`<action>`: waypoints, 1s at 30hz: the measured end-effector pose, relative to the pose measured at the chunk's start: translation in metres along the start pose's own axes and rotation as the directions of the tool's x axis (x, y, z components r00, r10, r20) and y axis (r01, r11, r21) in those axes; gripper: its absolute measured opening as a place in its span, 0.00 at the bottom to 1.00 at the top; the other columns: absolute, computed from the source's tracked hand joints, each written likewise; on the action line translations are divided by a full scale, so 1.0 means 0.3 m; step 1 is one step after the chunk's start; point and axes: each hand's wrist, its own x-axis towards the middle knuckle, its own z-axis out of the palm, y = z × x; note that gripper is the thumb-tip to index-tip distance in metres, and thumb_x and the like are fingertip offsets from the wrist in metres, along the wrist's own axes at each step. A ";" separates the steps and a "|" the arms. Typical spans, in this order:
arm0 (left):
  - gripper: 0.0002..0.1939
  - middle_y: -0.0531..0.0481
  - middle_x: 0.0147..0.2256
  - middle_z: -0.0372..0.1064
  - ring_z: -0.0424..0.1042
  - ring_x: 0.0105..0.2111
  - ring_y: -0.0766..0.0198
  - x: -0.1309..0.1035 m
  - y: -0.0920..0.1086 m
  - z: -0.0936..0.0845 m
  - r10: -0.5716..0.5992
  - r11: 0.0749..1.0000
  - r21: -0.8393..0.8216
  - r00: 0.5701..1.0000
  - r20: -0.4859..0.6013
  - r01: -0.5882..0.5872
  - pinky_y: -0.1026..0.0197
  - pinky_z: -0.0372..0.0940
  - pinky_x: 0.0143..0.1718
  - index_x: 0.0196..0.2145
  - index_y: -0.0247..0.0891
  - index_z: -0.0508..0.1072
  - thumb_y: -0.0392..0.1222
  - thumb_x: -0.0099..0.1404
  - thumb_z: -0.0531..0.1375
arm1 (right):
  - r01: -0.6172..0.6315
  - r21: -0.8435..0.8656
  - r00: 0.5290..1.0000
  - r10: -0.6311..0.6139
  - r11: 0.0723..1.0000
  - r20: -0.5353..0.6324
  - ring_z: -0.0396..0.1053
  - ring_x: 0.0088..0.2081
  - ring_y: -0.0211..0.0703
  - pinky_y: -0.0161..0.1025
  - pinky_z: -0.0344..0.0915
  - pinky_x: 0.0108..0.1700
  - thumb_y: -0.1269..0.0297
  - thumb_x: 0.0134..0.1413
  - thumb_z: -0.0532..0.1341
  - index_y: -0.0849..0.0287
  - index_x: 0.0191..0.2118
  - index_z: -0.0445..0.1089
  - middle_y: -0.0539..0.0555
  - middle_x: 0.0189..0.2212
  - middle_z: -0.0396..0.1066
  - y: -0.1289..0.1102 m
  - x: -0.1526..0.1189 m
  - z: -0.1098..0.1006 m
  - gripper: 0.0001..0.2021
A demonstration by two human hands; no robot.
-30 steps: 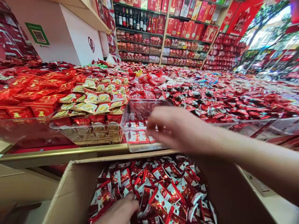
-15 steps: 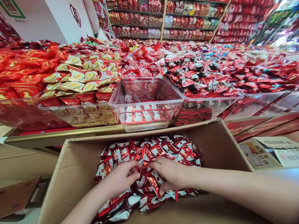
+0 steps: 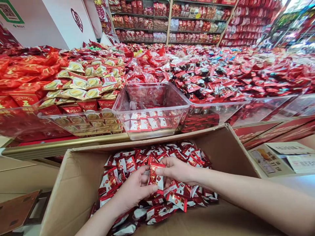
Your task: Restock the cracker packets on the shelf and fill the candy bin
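Inside an open cardboard box (image 3: 236,157) lies a heap of small red and white packets (image 3: 118,167). One upright red and white packet (image 3: 156,173) is held between my two hands above the heap. My left hand (image 3: 134,185) grips its left side, thumb in front. My right hand (image 3: 176,170) pinches its upper right part. Whether more packets sit behind it is hidden. Beyond the box stands a clear plastic bin (image 3: 150,132) with similar packets (image 3: 151,121) laid in rows at its bottom.
Gold durian packets (image 3: 81,83) fill a bin to the left, red ones (image 3: 27,95) beyond. Dark red packets (image 3: 197,78) are heaped on the right. A printed carton (image 3: 273,164) stands right of the box. Stocked shelves (image 3: 169,24) rise behind.
Both hands have come together around a packet, lifting it upright from the heap. My right hand has moved up and let the lower packets go. The view has shifted slightly.
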 end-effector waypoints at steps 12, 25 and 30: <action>0.08 0.55 0.22 0.66 0.65 0.25 0.64 -0.015 0.026 -0.063 0.048 0.913 0.406 0.997 -0.054 -0.022 0.64 0.57 0.27 0.30 0.38 0.69 0.44 0.54 0.57 | -0.072 -0.801 0.997 0.049 0.594 -0.053 0.61 0.23 0.36 0.33 0.54 0.25 0.63 0.46 0.59 0.61 0.24 0.64 0.49 0.19 0.64 -0.090 -0.040 -0.110 0.07; 0.11 0.56 0.22 0.63 0.64 0.22 0.65 -0.018 0.050 -0.022 0.060 0.936 0.350 0.996 -0.064 -0.033 0.64 0.57 0.24 0.26 0.38 0.65 0.47 0.59 0.53 | 0.075 -0.397 0.996 -0.049 0.915 0.075 0.57 0.22 0.31 0.30 0.54 0.25 0.62 0.43 0.62 0.62 0.33 0.65 0.45 0.21 0.63 -0.039 -0.047 0.002 0.11; 0.13 0.56 0.24 0.67 0.65 0.23 0.67 -0.038 0.078 -0.011 0.087 0.989 0.133 0.985 -0.146 -0.067 0.65 0.62 0.25 0.35 0.38 0.64 0.50 0.59 0.53 | 0.034 0.050 0.999 -0.035 0.998 0.025 0.55 0.20 0.28 0.30 0.52 0.24 0.54 0.32 0.67 0.63 0.24 0.61 0.45 0.18 0.62 -0.048 -0.037 -0.008 0.19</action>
